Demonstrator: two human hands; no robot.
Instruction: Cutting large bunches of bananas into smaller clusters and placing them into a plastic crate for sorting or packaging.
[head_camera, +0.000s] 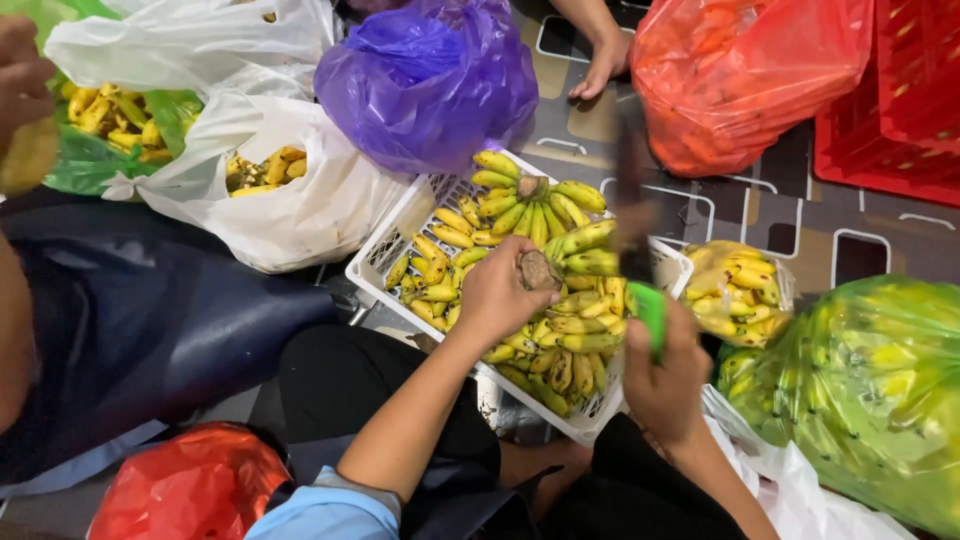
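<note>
Over the white basket (385, 255) of bananas, the left hand (497, 290) has its fingers closed on a banana stalk (539, 270) while the right hand (665, 375) grips a green-handled knife (640, 260), whose blade could slip toward the left fingers.

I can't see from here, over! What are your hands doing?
Left hand grips banana stalk over white basket. Right hand holds green-handled knife. Bags crowd around.

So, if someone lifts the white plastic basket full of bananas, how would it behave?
The white basket probably feels heavy, since small bananas fill it to the rim. Its thin lattice walls may flex under that load. Loose bunches on top could slide or tumble if it tilts. The left hand grips a banana stem above it.
</note>
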